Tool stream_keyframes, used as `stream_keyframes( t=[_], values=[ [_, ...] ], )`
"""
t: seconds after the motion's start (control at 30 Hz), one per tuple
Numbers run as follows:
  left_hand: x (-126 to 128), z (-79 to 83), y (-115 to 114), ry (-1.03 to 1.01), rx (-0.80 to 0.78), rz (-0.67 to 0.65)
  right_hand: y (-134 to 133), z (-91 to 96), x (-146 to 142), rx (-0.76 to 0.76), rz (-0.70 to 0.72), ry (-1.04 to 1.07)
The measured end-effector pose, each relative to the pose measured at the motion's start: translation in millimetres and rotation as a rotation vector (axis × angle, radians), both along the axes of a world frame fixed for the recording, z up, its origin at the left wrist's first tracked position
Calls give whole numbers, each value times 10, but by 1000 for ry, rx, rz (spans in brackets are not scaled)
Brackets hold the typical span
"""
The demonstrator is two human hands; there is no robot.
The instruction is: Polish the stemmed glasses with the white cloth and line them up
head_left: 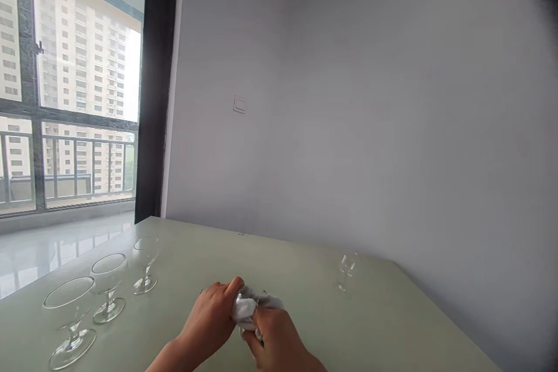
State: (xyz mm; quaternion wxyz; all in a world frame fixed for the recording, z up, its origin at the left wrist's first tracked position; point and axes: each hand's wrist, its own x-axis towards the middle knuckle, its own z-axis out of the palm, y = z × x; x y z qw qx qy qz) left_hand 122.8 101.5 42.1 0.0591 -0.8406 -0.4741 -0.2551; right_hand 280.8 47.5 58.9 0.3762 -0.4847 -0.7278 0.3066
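Note:
A white cloth [245,308] is bunched between my two hands, low in the middle of the head view, above the table. Together with the cloth is a clear stemmed glass [258,302], of which only a thin shiny edge shows; my fingers and the cloth cover most of it. My left hand [211,315] is closed round the glass from the left, thumb on top. From the right, my right hand [276,337] grips the cloth, its fingers pressed in at the glass. How far the cloth goes inside cannot be made out.
Three clear stemmed glasses stand upright in a row on the left: a near one [73,340], a middle one [108,305] and a far one [145,279]. Another small glass [347,267] stands toward the back right. The pale green table [314,279] meets a grey wall [349,128].

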Motion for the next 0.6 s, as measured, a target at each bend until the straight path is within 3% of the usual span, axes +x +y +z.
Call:
stream_keyframes(
  t=[0.07,0.2,0.3,0.4,0.5,0.6],
  values=[
    [16,-7,-16,29,28,28,59,-26,9,-49,3,109],
    [68,-52,-8,33,584,44,117,-22,-51,-522,-84,864],
    [69,-66,24,47,733,34,34,35,-117,-635,4,1150],
    [25,-52,44,-29,685,-16,-70,52,-150,-524,82,901],
    [-26,-26,28,-160,535,-108,-57,-10,-116,-164,22,308],
    [-42,0,-20,-199,229,-152,60,-62,-10,185,43,-290]
  ],
)
